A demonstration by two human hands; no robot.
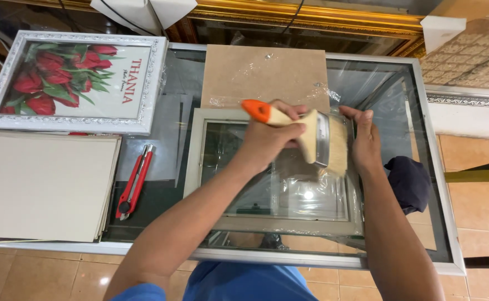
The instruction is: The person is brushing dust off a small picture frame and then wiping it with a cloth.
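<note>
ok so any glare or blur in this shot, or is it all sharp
Head view: mostly sharp and evenly lit; a small bright lamp reflection sits on the glass pane inside the pale frame; the plastic wrap on the brown board shows shiny creases; the glass table is see-through, so floor tiles show beneath; the brush in the left hand looks crisp.

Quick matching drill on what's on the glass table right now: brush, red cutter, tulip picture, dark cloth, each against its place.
Things:
1. Paintbrush
2. Red utility knife
3. Framed tulip picture
4. Dark cloth

Places:
A. Table's far left corner
B. Right of the right hand
C. In the left hand, over the empty frame
D. Beside the cardboard stack

Pairs: 1-C, 2-D, 3-A, 4-B
</note>
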